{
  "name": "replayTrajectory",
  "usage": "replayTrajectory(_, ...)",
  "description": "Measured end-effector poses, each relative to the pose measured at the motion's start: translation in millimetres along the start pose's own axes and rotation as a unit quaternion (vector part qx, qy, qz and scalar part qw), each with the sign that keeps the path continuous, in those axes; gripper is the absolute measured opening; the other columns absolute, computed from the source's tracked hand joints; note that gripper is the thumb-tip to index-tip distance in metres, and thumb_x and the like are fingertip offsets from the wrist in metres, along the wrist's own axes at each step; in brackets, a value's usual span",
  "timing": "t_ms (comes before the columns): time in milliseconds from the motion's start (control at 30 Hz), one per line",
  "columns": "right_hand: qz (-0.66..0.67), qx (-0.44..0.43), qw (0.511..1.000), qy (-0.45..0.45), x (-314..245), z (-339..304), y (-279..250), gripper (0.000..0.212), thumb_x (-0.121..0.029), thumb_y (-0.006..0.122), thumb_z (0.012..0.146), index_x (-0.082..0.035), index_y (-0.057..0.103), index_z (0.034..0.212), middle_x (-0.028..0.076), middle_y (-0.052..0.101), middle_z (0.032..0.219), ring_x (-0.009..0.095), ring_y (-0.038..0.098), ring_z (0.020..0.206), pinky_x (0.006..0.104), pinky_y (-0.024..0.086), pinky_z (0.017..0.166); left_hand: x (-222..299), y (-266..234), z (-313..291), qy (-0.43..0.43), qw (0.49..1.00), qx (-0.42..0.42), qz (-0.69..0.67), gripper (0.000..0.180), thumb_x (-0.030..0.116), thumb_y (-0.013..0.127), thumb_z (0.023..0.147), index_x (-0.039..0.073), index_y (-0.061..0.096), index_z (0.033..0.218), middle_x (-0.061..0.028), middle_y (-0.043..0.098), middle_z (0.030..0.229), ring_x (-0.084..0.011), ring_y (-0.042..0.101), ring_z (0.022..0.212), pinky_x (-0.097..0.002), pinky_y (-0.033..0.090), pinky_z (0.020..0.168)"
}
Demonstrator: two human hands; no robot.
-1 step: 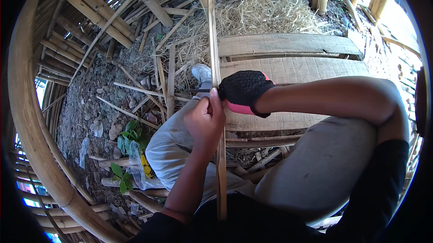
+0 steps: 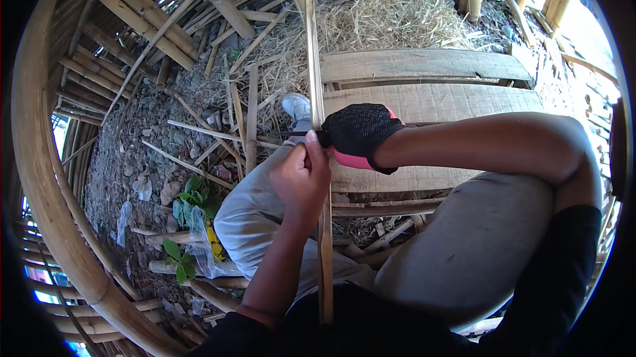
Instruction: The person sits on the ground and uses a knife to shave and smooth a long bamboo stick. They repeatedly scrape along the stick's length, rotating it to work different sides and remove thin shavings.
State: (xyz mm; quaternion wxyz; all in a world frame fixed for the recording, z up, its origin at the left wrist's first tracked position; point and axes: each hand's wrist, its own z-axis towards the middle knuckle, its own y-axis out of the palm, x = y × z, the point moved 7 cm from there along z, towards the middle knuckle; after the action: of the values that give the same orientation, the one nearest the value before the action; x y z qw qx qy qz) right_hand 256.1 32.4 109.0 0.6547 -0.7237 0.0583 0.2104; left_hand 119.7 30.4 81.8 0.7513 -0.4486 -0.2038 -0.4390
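Note:
A long, narrow bamboo strip runs upright through the middle of the view, its near end against my body. My bare left hand is closed round it, thumb pressed up along its face. Just right of the strip, my right hand, in a black and pink glove, is closed on a knife. Its thin dark blade crosses at the strip beside my left thumb and sticks out leftward. The glove hides the handle.
Wooden bench planks lie to the right, beneath my right forearm. A straw heap is at the back. Loose bamboo sticks litter the stony ground. A thick bamboo pole curves along the left, near a leafy plant and clear plastic.
My left thumb and the blade have shifted very slightly at the strip. Everything else looks the same.

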Motion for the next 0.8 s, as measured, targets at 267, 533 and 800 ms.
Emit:
replayTrajectory(267,-0.033,-0.243,0.958,-0.152,-9,3,-16,0.036,-0.032,0.050,0.095,-0.004,0.073,0.093,0.017,0.071,0.085,0.039,0.064,0.075,0.0478,0.050,0.071,7,-21,-25,0.022,0.999,0.000,-0.034,0.037,0.010,0.058,0.098,0.001,0.050,0.062,-0.0034,0.038,0.048,-0.0083,0.030,0.044,-0.0305,0.027,0.043)
replayTrajectory(533,0.220,-0.253,0.941,-0.037,31,-12,-42,0.054,-0.050,0.055,0.101,-0.003,0.071,0.081,-0.001,0.043,0.058,0.010,0.041,0.058,0.0282,0.036,0.056,28,-60,-17,-0.003,0.994,0.016,-0.107,0.044,0.012,0.050,0.104,0.003,0.041,0.062,0.0071,0.035,0.056,-0.0016,0.029,0.056,-0.0264,0.020,0.048)
replayTrajectory(800,0.419,-0.124,0.897,-0.064,52,-3,-68,0.040,-0.039,0.070,0.094,-0.003,0.069,0.078,0.001,0.060,0.065,0.007,0.052,0.056,0.0235,0.039,0.051,37,-74,-13,0.002,0.990,0.076,-0.117,0.043,0.012,0.050,0.103,0.002,0.041,0.062,0.0058,0.035,0.055,-0.0019,0.028,0.055,-0.0269,0.020,0.048)
